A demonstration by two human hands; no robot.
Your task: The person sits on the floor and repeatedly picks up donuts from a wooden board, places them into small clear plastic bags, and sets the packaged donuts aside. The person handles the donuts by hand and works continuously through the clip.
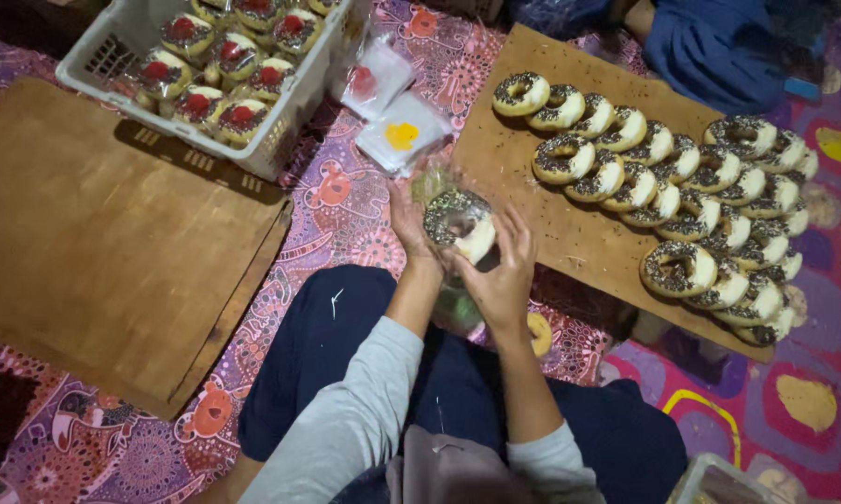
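— Grey sleeves and dark trousers sit closest, at the bottom of the view. What do the hands have?

— Both are closed around one doughnut (460,227), white-iced with dark sprinkles, inside a clear plastic bag (444,191). The left hand (409,224) has its fingers curled against the left side of the bag. The right hand (504,271) cups it from the right and below, fingers spread and bent over the wrapped doughnut.

— Where is that doughnut exactly?

— Held up in the air above the person's knees, over the patterned purple cloth (346,205), just left of the near edge of the doughnut board (495,159).

— What is on that board?

— Rows of sprinkled doughnuts (682,187), unwrapped and overlapping, running from the upper left to the lower right of the wood.

— And just past the hands?

— Two flat bagged pieces lie on the cloth, one with a yellow spot (402,135), one with a red spot (376,79) behind it. To their left stands a white plastic crate (280,140) filled with bagged doughnuts with red centres (217,61).

— Anything else?

— A large bare wooden board (112,243) lies to the left of the knees. At the top right, someone in blue clothing (714,51) sits beyond the doughnut board. A clear container's corner (719,481) shows at the bottom right.
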